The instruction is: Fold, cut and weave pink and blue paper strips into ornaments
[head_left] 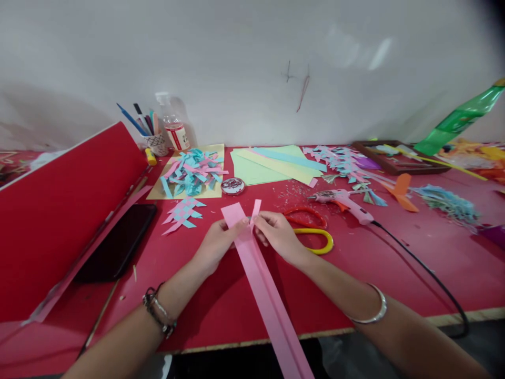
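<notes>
As the left hand (216,243) pinches the paper (258,279), apparently steadying it, the right hand (281,237) clamps the strip (256,207) alongside.

Moderate, diffuse light covers the scene. The pale wall (236,63) carries a smeared white glare toward the right, and the red counter (414,242) has a faint sheen on that side. Soft shadows lie on the wall behind the pump bottle (176,131) and beside the pink strip (262,289). Fine details look soft; the far right corner darkens to black.
</notes>
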Demonstrator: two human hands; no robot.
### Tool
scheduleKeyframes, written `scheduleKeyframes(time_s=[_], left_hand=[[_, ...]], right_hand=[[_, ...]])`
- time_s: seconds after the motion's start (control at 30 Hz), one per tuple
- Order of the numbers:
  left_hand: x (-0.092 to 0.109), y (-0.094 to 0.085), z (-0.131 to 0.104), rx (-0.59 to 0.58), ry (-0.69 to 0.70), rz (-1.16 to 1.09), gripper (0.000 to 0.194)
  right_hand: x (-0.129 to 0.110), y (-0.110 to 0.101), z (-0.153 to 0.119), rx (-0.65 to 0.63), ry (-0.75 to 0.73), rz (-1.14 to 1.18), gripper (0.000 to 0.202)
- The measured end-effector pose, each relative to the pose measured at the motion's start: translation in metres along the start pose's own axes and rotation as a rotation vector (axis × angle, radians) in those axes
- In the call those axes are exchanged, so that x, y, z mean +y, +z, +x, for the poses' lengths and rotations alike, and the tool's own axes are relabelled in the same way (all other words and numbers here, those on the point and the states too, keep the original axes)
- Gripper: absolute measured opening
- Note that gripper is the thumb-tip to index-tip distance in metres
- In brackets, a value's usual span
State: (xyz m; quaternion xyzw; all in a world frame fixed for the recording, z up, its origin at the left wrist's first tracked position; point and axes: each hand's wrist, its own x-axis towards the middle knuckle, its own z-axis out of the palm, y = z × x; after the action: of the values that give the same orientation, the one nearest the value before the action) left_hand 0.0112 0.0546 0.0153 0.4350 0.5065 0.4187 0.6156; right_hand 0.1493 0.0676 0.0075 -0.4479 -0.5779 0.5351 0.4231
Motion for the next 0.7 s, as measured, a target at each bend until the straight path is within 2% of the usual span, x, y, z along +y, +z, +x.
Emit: scheduleKeyframes(time_s=[0.1, 0.3, 0.7], left_hand=[[0.0004, 0.0012, -0.0022, -0.064, -0.002, 0.053, 0.027], [0.0027, 0.0015, -0.0035, 0.037, 0.043, 0.13, 0.027], [-0.0012, 0.0025, -0.0007, 0.134, 0.091, 0.118, 0.032]], right_hand=[[-0.0016, -0.0005, 0.0007, 0.039, -0.032, -0.015, 0.029], [-0.0036, 0.0, -0.0009, -0.08, -0.049, -0.11, 0.032], [0.0008, -0.0004, -0.0019, -0.135, 0.0, -0.058, 0.028]])
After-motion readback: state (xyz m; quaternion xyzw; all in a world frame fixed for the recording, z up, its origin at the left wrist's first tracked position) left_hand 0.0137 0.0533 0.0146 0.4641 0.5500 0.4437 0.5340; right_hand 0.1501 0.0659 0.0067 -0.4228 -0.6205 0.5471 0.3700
